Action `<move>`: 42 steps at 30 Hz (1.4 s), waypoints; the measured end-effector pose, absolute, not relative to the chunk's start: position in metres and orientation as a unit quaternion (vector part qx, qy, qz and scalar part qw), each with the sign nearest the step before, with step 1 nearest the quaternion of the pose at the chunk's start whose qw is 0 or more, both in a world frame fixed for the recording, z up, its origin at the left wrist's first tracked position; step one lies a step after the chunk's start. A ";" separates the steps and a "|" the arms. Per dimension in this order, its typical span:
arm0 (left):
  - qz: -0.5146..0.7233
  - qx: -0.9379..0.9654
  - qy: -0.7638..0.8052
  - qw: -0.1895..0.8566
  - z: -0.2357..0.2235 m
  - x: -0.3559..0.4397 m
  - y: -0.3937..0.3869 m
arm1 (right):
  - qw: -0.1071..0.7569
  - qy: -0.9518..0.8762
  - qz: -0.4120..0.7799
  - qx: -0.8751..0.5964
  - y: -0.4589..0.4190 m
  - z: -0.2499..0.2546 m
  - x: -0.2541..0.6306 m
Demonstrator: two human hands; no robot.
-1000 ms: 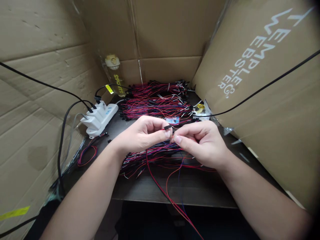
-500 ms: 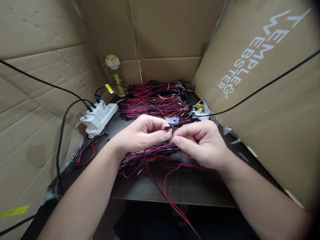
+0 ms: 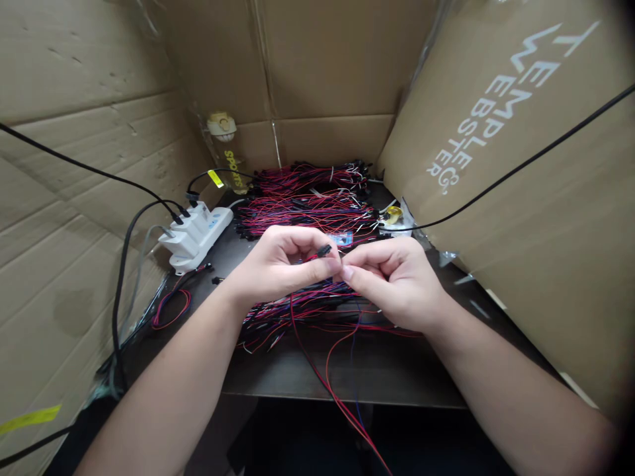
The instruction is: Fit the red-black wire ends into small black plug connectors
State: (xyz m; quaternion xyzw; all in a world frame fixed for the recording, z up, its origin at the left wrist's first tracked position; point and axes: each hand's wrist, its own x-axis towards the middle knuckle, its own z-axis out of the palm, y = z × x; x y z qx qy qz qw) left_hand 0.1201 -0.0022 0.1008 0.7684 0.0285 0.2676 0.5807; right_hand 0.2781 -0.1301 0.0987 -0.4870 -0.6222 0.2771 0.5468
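Black connector (image 3: 324, 251) points right (long axis tilted upward) — in left hand (image 3: 270, 266).

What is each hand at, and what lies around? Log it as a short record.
left hand: holds a black connector between thumb and forefinger
right hand: fingertips pinched beside the left's; anything between them hidden
loose wires: red, orange and blue, hanging over the table's near edge
wire bundles: in rows across the table
power strip: white, left of the bundles
bottle: marked SPORTS, back left corner
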 end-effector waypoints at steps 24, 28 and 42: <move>0.220 0.745 -0.009 0.630 0.097 0.122 0.002 | 0.527 -0.624 0.352 -0.457 -0.129 0.101 0.286; 0.233 0.738 -0.020 0.634 0.096 0.120 0.003 | 0.541 -0.621 0.345 -0.450 -0.131 0.101 0.286; 0.148 0.761 -0.035 0.631 0.101 0.117 0.003 | 0.503 -0.644 0.356 -0.453 -0.133 0.102 0.287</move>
